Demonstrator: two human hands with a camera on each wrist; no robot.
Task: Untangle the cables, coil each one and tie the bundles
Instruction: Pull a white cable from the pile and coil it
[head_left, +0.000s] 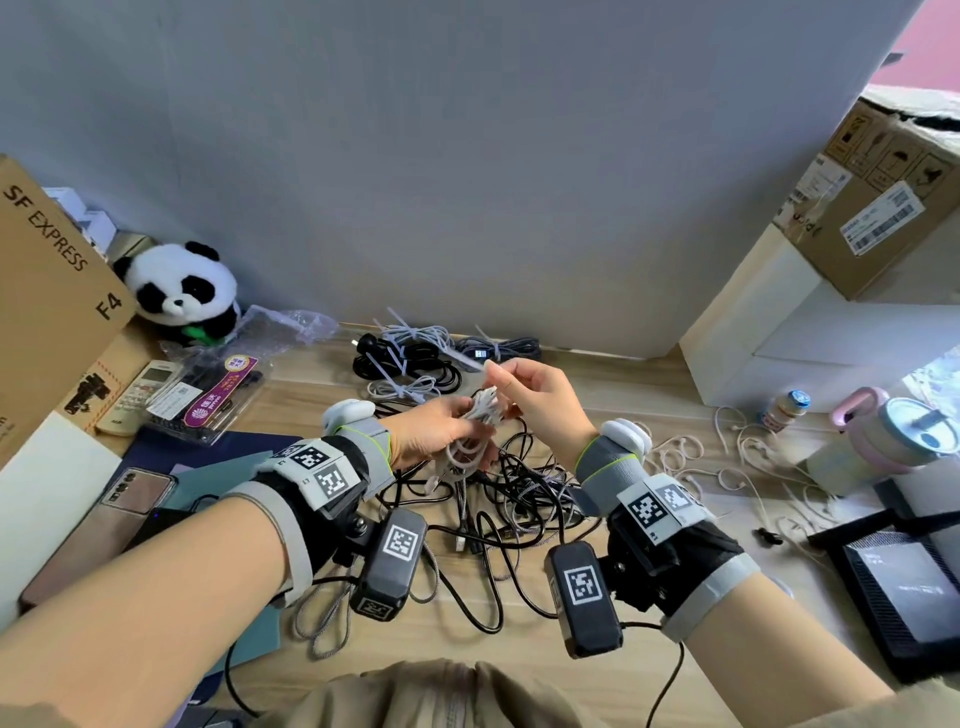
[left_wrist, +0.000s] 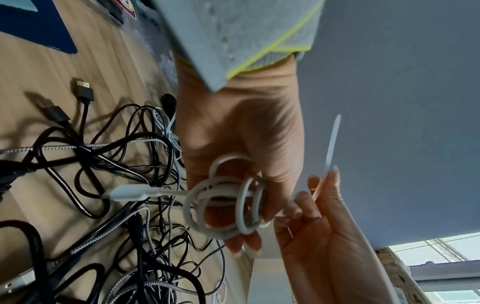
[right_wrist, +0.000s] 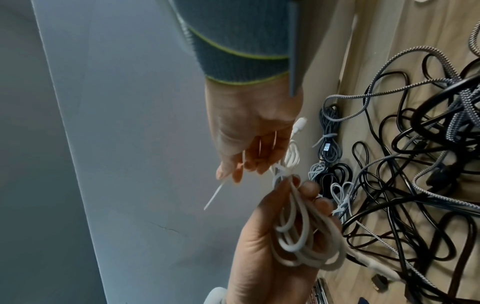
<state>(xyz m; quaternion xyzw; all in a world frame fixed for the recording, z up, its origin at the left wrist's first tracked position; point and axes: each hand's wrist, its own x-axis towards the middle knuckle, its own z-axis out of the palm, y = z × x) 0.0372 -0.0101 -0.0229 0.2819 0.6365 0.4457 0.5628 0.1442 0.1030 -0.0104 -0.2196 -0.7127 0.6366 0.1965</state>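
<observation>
My left hand (head_left: 441, 434) grips a coiled white cable (head_left: 477, 434) above the table; one white plug (left_wrist: 127, 192) sticks out of the coil (left_wrist: 228, 207). My right hand (head_left: 535, 395) pinches a white zip tie (head_left: 470, 362) between thumb and fingers, just above the coil. The tie's free end (left_wrist: 333, 139) points away from me, and its lower part runs down to the coil's top (right_wrist: 279, 172). Under both hands lies a tangle of black and braided grey cables (head_left: 514, 499). Several tied bundles (head_left: 415, 358) lie by the wall.
A panda plush (head_left: 182, 291) and a cardboard box (head_left: 47, 291) stand at the left, with a remote (head_left: 140, 395) and a phone (head_left: 104, 525). Thin white earphone wires (head_left: 748, 457), a small bottle (head_left: 787, 408) and a pink cup (head_left: 883, 431) sit at the right.
</observation>
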